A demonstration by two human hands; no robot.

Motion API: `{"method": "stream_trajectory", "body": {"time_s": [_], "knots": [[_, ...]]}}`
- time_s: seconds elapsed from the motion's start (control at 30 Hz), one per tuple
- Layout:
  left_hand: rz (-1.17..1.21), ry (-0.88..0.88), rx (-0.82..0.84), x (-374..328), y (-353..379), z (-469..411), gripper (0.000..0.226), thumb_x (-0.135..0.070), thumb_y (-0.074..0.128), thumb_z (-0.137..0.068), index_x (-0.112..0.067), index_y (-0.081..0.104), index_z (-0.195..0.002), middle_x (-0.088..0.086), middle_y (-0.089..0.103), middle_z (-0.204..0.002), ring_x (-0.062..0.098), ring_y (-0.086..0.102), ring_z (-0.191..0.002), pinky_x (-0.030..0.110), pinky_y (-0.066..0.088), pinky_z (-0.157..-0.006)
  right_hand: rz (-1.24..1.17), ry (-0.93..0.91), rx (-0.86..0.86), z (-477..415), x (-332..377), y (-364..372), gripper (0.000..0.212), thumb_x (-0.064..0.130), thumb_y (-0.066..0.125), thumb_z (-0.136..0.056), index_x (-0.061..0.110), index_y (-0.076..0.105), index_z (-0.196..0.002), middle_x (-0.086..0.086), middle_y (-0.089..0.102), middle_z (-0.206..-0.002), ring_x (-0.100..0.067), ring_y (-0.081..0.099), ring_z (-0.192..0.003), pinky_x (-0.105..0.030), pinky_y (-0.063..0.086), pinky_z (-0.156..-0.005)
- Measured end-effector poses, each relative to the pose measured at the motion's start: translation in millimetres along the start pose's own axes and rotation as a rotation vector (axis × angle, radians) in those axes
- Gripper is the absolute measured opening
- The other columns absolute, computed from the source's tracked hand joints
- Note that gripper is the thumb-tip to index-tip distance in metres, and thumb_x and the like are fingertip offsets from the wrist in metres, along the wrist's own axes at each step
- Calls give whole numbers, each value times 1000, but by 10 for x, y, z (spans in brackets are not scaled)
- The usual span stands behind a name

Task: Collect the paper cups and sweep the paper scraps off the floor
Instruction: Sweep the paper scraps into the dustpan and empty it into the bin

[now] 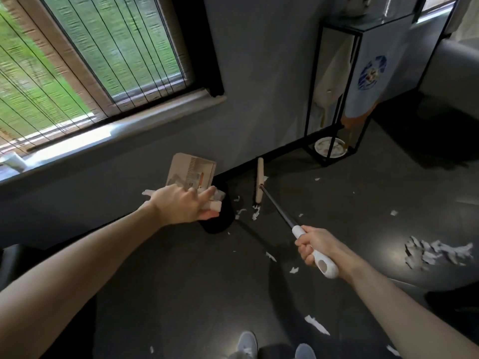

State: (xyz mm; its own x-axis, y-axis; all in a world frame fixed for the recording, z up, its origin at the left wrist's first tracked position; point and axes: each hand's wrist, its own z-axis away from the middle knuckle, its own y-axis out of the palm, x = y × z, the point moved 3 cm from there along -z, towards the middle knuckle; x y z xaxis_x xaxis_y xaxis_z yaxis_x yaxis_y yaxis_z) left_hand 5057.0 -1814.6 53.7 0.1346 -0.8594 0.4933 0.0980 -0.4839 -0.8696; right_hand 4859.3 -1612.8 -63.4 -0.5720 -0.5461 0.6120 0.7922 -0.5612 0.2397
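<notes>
The right hand (315,246) is closed in a fist around the white grip of the broom (260,181), whose head rests on the floor beyond it beside small paper scraps (255,215); a larger heap lies to its right. The left hand (181,204), fingers curled, holds white paper cups (213,203) above a black bin (220,218).

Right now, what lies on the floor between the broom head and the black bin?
In the head view, a few small white paper scraps lie on the dark floor between the broom head and the black bin.
</notes>
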Motion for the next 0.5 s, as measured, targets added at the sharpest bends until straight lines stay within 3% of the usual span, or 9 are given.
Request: {"method": "stream_trajectory", "body": {"time_s": [0.07,0.17,0.3,0.4,0.5], "knots": [[-13,5,-32,17,-30,61,80,-62,23,-90,1,62,-119,21,67,-66,35,63,-44,37,49,-33,11,-11,7,-19,13,3,30,-8,42,-89,20,53,-90,2,42,-44,-4,37,-34,-15,30,-30],[43,-42,-8,81,-16,41,86,-66,11,-85,-8,39,-143,22,69,-92,38,69,-72,42,56,-56,65,-25,24,-37,4,10,28,-7,42,-89,17,55,-97,3,42,-44,-5,37,-35,-16,31,-31],[-9,41,-3,-209,179,9,78,-64,9,-92,-12,42,-139,19,70,-85,30,69,-59,33,50,-44,52,-24,36,-45,-29,32,30,-7,43,-90,14,55,-108,3,43,-44,-5,37,-35,-16,30,-31],[176,22,236,-666,609,171,81,-70,6,-88,-19,19,-150,11,66,-108,28,69,-87,36,50,-62,42,1,10,-50,-114,22,42,-6,41,-92,22,47,-123,3,45,-42,-5,37,-33,-15,30,-30],[174,53,240,-941,816,175,92,-71,-7,-79,-19,20,-150,10,66,-106,29,69,-86,33,47,-60,52,40,-15,-52,-172,-13,42,-5,40,-94,21,46,-126,2,44,-41,-5,36,-32,-14,29,-30]]}}
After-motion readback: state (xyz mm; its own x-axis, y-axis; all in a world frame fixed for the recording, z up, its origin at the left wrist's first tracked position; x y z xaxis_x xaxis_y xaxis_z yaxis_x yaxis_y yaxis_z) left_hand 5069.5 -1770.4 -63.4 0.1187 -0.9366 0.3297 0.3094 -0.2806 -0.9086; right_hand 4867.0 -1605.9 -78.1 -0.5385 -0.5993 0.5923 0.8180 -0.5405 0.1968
